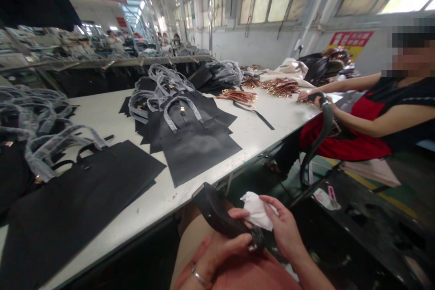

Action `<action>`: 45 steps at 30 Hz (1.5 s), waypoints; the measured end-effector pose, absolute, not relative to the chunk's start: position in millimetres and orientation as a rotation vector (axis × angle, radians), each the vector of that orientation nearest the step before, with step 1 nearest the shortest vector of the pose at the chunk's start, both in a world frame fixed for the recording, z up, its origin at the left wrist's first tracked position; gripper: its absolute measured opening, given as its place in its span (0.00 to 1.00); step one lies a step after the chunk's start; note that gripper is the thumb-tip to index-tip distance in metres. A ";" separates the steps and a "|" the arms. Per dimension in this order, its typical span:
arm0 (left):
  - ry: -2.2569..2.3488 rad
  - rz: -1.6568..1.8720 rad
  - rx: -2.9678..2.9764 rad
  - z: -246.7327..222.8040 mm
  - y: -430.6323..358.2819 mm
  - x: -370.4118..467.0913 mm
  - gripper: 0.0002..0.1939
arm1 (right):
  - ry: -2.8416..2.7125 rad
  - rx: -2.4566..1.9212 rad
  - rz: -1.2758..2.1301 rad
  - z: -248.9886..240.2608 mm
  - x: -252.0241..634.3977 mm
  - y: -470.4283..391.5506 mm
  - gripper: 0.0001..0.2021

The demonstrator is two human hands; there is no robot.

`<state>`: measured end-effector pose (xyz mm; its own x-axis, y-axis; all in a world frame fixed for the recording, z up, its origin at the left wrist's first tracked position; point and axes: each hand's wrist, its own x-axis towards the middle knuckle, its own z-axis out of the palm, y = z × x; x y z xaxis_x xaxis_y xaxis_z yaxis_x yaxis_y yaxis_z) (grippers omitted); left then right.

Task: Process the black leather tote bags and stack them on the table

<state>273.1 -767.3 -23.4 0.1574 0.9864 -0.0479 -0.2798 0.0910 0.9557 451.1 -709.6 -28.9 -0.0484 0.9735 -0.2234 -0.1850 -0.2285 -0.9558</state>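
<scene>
Across my lap lies a curved black strap-like piece (215, 212), its far end near the table edge. My left hand (226, 244) is wrapped round its near part, with a bracelet on the wrist. A white cloth (260, 210) is pinched in my right hand (283, 226), close beside the black piece and the fingers of my left hand. Metal shows at the near end of the black piece. Beyond it, on the white table (183, 195), black bag panels (200, 149) with plastic-wrapped handles (183, 99) lie in a stack.
More black panels (88, 190) lie at the left. Brown straps with gold clasps (239, 97) and a black strip (258, 115) rest farther back. A person in a red apron (356, 131) sits at the right, beside a black surface (374, 217).
</scene>
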 end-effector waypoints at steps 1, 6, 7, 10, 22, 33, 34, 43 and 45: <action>0.934 1.158 1.003 -24.8 -767.0 273.3 0.22 | -0.983 -1.235 1.436 -30.1 452.1 -709.6 0.20; 0.973 1.133 0.980 -29.2 -765.2 273.8 0.21 | -1.008 -1.290 1.324 -34.1 455.3 -709.9 0.20; 0.981 1.142 0.966 -29.0 -764.9 273.8 0.21 | -0.996 -1.279 1.350 -33.9 455.6 -709.7 0.21; 0.980 1.194 0.893 -29.7 -764.0 272.9 0.24 | -0.940 -1.206 1.473 -30.9 457.3 -709.7 0.21; 0.952 1.219 0.850 -40.8 -765.0 270.1 0.27 | -0.943 -1.126 1.533 -35.3 466.2 -714.8 0.21; 0.992 1.220 0.868 -48.0 -765.4 267.4 0.29 | -1.218 -1.401 1.165 -51.4 491.9 -713.2 0.07; 0.997 1.217 0.865 -46.7 -765.8 267.1 0.28 | -1.212 -1.411 1.184 -52.2 490.3 -714.6 0.07; 0.959 1.328 0.747 -36.5 -766.6 271.5 0.28 | -1.201 -1.707 0.925 -62.8 535.2 -724.6 0.10; 0.950 1.333 0.726 -34.7 -766.6 271.2 0.28 | -1.274 -1.796 0.809 -61.8 558.5 -732.9 0.11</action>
<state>271.2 -766.6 -34.7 -0.0177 0.9886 -0.1498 -0.4643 0.1246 0.8769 558.5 -732.9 -61.8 0.2962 0.9532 -0.0612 0.4605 -0.1987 -0.8651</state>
